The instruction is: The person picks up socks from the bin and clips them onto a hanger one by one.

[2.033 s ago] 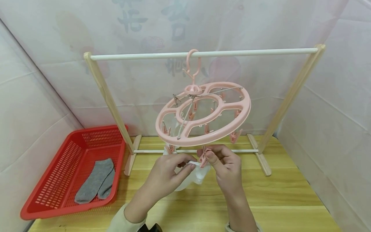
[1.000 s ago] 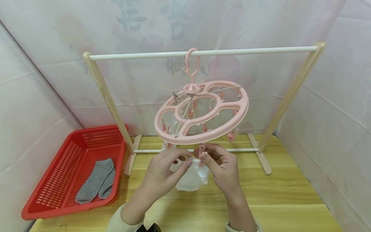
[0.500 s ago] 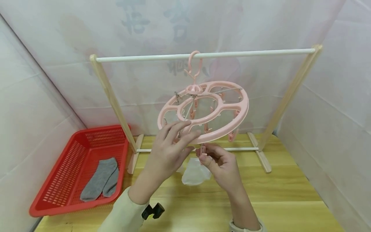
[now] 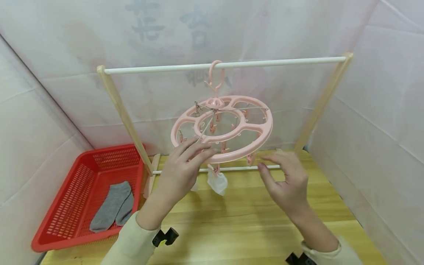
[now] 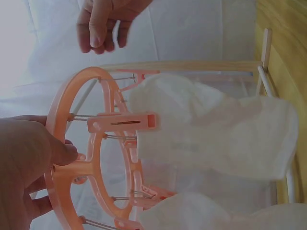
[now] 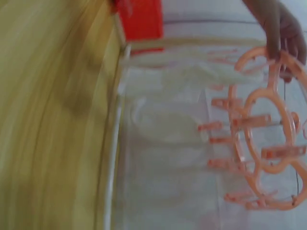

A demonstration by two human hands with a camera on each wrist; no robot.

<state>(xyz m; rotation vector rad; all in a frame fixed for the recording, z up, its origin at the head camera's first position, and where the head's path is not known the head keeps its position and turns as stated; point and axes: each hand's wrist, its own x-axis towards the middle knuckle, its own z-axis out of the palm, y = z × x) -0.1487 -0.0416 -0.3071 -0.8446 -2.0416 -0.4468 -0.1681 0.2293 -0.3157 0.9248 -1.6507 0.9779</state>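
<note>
A pink round clip hanger (image 4: 245, 151) hangs by its hook from a white bar. My left hand (image 4: 179, 171) grips the near left of its ring; in the left wrist view the thumb lies over the rim (image 5: 60, 115) with fingers behind it. One white sock (image 5: 216, 129) is pinched at its cuff by pink clips (image 5: 122, 122), and a second white sock (image 5: 206, 213) hangs beside it. In the head view the near sock (image 4: 217, 183) dangles below the ring. My right hand (image 4: 286, 180) is apart from the hanger at the right, fingers loosely bent, holding nothing.
A red basket (image 4: 59, 239) with grey socks (image 4: 110, 206) stands on the wooden table (image 4: 232, 228) at the left. The drying stand has wooden posts (image 4: 122, 110), a white top bar (image 4: 281, 63) and a low crossbar (image 4: 238, 168). Fabric walls enclose the back and sides.
My left hand has left the sock's cuff and moved up onto the ring. My right hand has let go of the clip and drawn away rightward; the clipped sock now hangs free.
</note>
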